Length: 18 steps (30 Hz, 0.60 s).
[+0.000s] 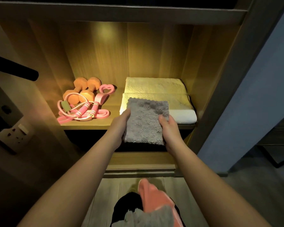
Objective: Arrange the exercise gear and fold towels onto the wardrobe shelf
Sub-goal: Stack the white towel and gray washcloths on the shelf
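I hold a folded grey towel (145, 122) flat between both hands, its far half over the front of the white towels. My left hand (120, 124) grips its left edge and my right hand (170, 128) its right edge. Two folded white towels (154, 88) lie on the right side of the lit wardrobe shelf (115, 110). On the left of the shelf sit two orange dumbbells (82, 90), a pink jump rope (82, 112), a pink heart-shaped grip (106, 91) and a pink resistance band (102, 114).
A pink cloth (156, 199) and a grey cloth (147, 217) hang below my arms near my lap, above a wooden floor (195, 202). A black handle (15, 69) and a wall socket (15, 131) are on the left. The wardrobe's side panel (220, 79) borders the shelf on the right.
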{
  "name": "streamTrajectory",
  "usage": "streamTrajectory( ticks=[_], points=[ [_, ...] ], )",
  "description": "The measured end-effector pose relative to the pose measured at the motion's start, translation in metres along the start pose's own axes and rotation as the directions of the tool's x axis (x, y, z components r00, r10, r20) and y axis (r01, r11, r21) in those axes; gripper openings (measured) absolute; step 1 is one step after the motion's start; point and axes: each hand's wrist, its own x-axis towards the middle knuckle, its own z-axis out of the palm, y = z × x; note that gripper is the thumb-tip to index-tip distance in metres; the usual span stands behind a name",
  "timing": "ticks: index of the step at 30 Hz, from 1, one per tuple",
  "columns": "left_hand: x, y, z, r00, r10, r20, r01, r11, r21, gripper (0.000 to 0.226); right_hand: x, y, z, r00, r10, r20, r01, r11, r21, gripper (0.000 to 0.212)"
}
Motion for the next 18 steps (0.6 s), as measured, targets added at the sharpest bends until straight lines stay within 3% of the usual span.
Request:
streamTrajectory(
  ticks=[4, 6, 9, 11, 13, 16, 18],
  points=[
    [0.042, -0.008, 0.011, 0.996, 0.075, -0.044, -0.058, 0.948, 0.312, 0.028, 0.05, -0.004, -0.007, 0.991, 0.127, 0.044, -0.132, 0.976, 0.17, 0.036],
    [0.069, -0.007, 0.017, 0.984, 0.13, -0.124, -0.075, 0.923, 0.378, 0.024, 0.077, -0.005, -0.008, 0.978, 0.16, 0.134, -0.179, 0.974, 0.143, 0.035],
    [0.114, -0.002, 0.022, 0.976, 0.178, -0.128, -0.125, 0.933, 0.338, 0.016, 0.122, -0.009, -0.006, 0.966, 0.191, 0.174, -0.198, 0.98, 0.026, 0.043],
    [0.142, 0.002, 0.022, 0.971, 0.214, -0.108, -0.164, 0.922, 0.352, 0.023, 0.155, -0.011, -0.002, 0.973, 0.179, 0.144, -0.179, 0.984, -0.009, 0.073],
    [0.167, 0.006, 0.023, 0.964, 0.241, -0.115, -0.198, 0.934, 0.296, 0.027, 0.187, -0.013, 0.004, 0.977, 0.171, 0.125, -0.172, 0.985, -0.008, 0.089],
    [0.208, 0.009, 0.024, 0.977, 0.188, -0.102, -0.184, 0.982, 0.05, 0.016, 0.23, -0.013, 0.018, 0.979, 0.164, 0.12, -0.154, 0.984, -0.092, 0.086],
    [0.236, 0.013, 0.023, 0.967, 0.204, -0.155, -0.182, 0.973, 0.142, 0.012, 0.253, -0.014, 0.027, 0.989, 0.096, 0.109, -0.077, 0.982, -0.172, 0.079]
  ],
)
